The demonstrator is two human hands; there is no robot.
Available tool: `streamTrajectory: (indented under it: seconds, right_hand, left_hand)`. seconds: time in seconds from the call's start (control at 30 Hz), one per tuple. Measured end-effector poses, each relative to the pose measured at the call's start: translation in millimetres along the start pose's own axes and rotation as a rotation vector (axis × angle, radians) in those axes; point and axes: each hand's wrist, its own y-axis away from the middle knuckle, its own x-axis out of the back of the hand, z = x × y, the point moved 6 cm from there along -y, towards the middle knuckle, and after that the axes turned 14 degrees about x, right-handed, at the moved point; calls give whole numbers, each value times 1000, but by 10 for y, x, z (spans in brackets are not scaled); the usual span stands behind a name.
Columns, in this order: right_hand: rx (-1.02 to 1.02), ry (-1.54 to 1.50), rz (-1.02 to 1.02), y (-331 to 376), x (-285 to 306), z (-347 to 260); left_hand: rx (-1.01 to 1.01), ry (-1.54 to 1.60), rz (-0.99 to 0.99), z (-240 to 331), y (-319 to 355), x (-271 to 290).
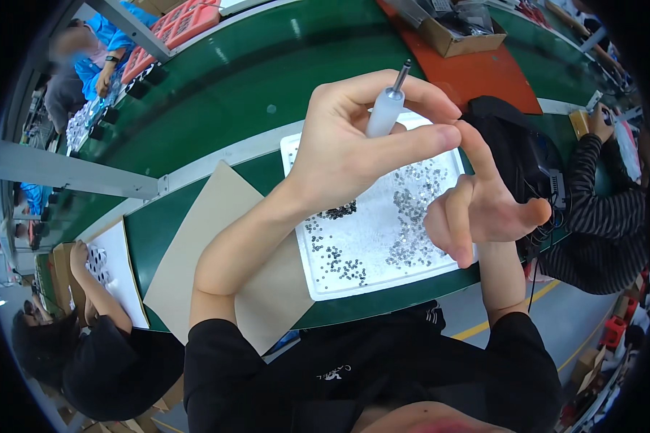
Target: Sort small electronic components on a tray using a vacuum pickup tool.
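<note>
My left hand (347, 141) is raised over a white tray (315, 292), its fingers closed round a small tool with a white handle (385, 115) and a thin metal tip pointing up. The thumb and index fingertips of that hand come together at the right. My right hand (495, 209) reaches its index fingertip to that spot, thumb held apart and the other fingers loosely bent. Whether something tiny lies between the fingertips is too small to tell. Many tiny silvery pieces (412, 209) are spread in the tray's right half, with darker ones (332, 260) at its left.
Grey-brown cardboard (195, 245) lies left of the tray on the green table. A black bag (509, 144) sits at the right. Farther off are a red-brown mat (477, 72) and an open carton (458, 40). Other people work at left and right.
</note>
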Motion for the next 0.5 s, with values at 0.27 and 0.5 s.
streamTrajectory:
  seconds: [0.27,0.5]
  right_hand:
    - [26,-137,-13,29,2,-22]
    - [35,-405,221,17,107,-147]
  left_hand:
    - [-28,-86,-61,-41,6,-13]
    - [20,-167,-153,-107,-10,-41]
